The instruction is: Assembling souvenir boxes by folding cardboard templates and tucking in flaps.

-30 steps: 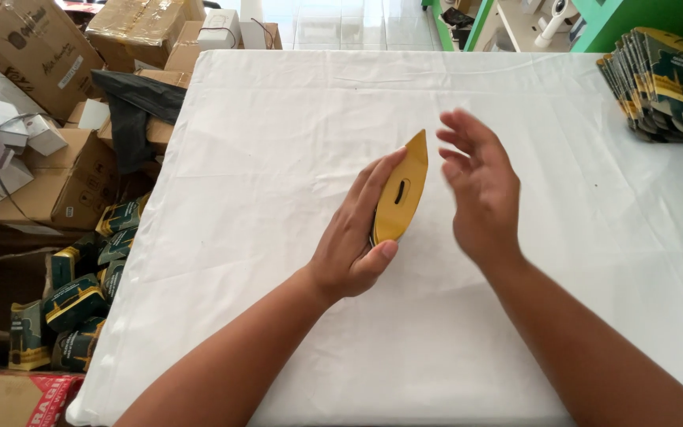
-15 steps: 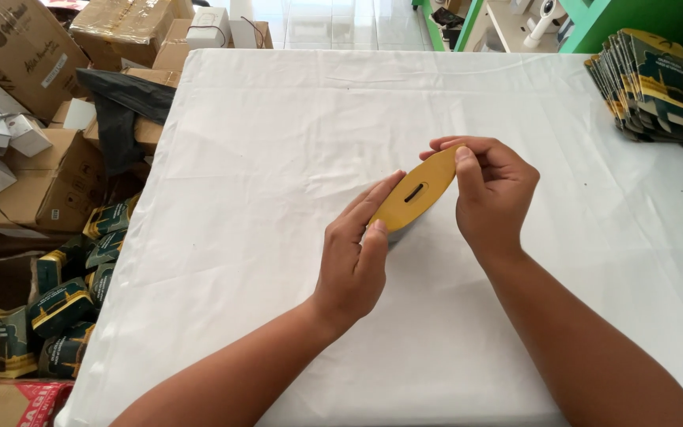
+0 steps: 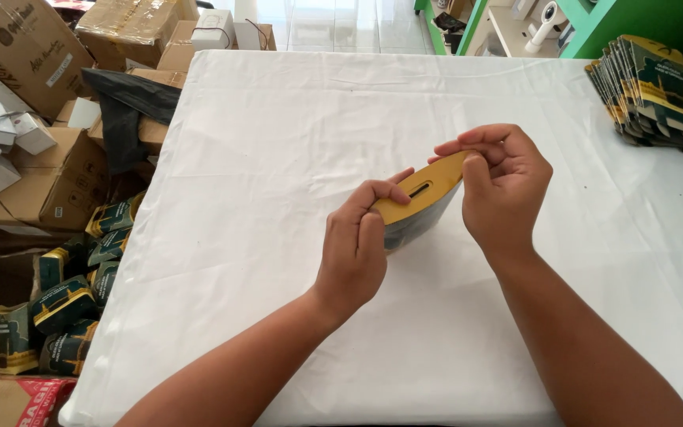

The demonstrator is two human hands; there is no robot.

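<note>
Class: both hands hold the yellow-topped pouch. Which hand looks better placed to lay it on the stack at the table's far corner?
Probably the right hand: the stack lies on its side.

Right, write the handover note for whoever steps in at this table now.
Left hand: pinching the near end of the yellow-topped pouch.
Right hand: pinching its far end, thumb on the top strip.
The pouch is held just above the white table; whether it touches cannot be told.
Done: pouch picked up, gripped by both hands.
Left: stack of flat pouches at the table's far right; more pouches in the floor box to the left.
</note>
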